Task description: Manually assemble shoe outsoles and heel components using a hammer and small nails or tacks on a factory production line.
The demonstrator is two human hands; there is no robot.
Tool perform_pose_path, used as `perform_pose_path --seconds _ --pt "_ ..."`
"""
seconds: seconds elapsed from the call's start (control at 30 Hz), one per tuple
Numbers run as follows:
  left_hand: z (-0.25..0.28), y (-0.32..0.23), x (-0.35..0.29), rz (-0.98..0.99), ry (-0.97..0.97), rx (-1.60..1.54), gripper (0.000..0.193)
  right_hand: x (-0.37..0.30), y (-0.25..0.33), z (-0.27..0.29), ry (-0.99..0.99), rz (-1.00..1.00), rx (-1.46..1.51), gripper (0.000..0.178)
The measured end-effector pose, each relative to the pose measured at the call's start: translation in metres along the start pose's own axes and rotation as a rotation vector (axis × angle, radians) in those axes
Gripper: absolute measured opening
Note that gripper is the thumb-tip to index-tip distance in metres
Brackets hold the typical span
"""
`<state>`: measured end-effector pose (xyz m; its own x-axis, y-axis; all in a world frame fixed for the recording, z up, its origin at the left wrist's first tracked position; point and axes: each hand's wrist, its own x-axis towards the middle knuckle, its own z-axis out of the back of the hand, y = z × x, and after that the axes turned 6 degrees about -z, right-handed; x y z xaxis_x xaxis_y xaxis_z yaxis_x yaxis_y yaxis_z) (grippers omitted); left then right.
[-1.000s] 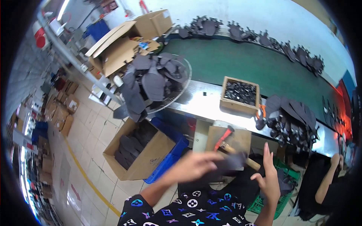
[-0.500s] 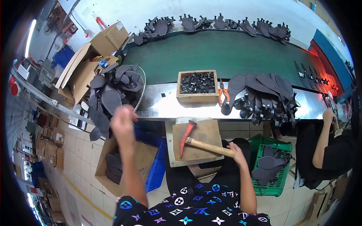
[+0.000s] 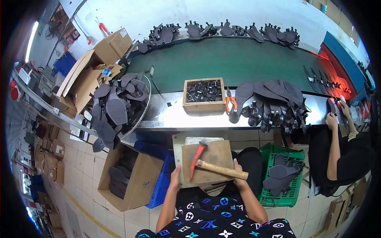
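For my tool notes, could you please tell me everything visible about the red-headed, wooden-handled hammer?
The red-headed, wooden-handled hammer lies on a brown rectangular board. Its metal-looking head is long, with a dark, blunt far end and a narrowing near end. The light brown handle slants right, toward the person, its tip past the board's edge. It overlaps the bare right hand in view; contact is unclear.

hammer [image 3: 211, 165] | red head, wooden handle | aslant on tan pad [image 3: 217, 151], handle overhanging right edge | pad flat on pale board [image 3: 177, 152]
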<state>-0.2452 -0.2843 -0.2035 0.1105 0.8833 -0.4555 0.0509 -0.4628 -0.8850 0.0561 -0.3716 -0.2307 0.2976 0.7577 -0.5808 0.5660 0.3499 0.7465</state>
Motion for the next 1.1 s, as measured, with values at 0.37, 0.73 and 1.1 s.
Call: perform_pose_path --seconds 0.37,0.73,1.1 --pt "-0.078 -0.090 -0.040 -0.408 0.144 -0.176 0.063 -0.095 0.081 -0.030 0.352 0.199 -1.026 0.043" --pt "-0.065 -0.114 -0.016 -0.286 0.363 -0.257 0.059 -0.102 0.009 -0.055 0.039 0.476 -1.109 0.032" --pt "-0.090 -0.138 -0.048 -0.478 0.021 0.182 0.051 -0.059 0.148 -0.023 0.662 0.360 -0.436 0.091"
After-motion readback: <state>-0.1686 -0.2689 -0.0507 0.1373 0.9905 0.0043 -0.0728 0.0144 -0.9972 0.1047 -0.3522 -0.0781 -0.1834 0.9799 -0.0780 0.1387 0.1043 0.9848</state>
